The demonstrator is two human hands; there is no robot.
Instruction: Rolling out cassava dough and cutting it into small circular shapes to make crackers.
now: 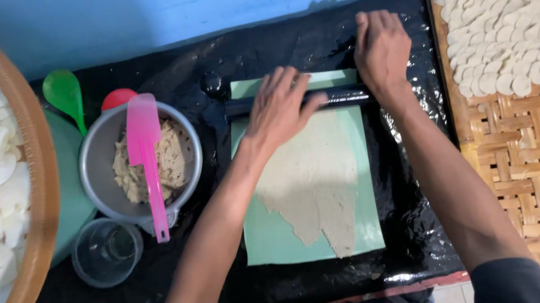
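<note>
A thin sheet of beige dough [316, 180] lies flattened on a pale green mat [273, 241] over black plastic sheeting [418, 223]. Across the mat's far end lies a black rolling pin [344, 95]. My left hand [279, 107] presses flat on the pin's left half, fingers spread. On the pin's right end rests my right hand [381, 46], palm down with fingers stretched forward. Both forearms reach in from the bottom edge.
A metal bowl [94, 166] of beige dough with a pink spatula [145, 158] stands left of the mat, a clear glass [107, 252] in front of it. A green spoon [65, 94] lies behind. Woven trays [532, 164] [37, 196] at right and left hold several white round pieces.
</note>
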